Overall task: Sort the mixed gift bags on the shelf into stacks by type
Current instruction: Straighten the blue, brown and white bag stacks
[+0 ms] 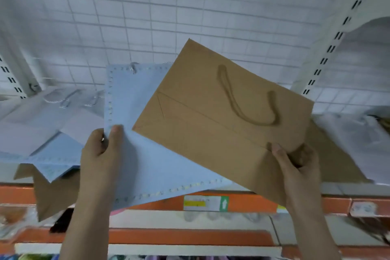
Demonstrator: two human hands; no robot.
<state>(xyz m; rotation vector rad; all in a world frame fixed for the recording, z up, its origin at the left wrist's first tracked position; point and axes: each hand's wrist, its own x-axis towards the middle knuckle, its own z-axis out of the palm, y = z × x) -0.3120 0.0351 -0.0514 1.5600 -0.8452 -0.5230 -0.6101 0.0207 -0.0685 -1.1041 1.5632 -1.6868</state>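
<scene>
At seven o'clock the left hand pinches a pale blue gift bag by its edge; at four o'clock the right hand grips a brown kraft bag overlapping it. Both are raised over the shelf, where more mixed bags lie. The overlapped bags could snag and drag, toppling loose bags off the shelf's front.

Both forearms reach up from the bottom edge, bare. The left hand is raised with its thumb pressed flat on top and fingers tucked behind in a pinch. The right hand pinches likewise, thumb on top, fingers curled beneath.
</scene>
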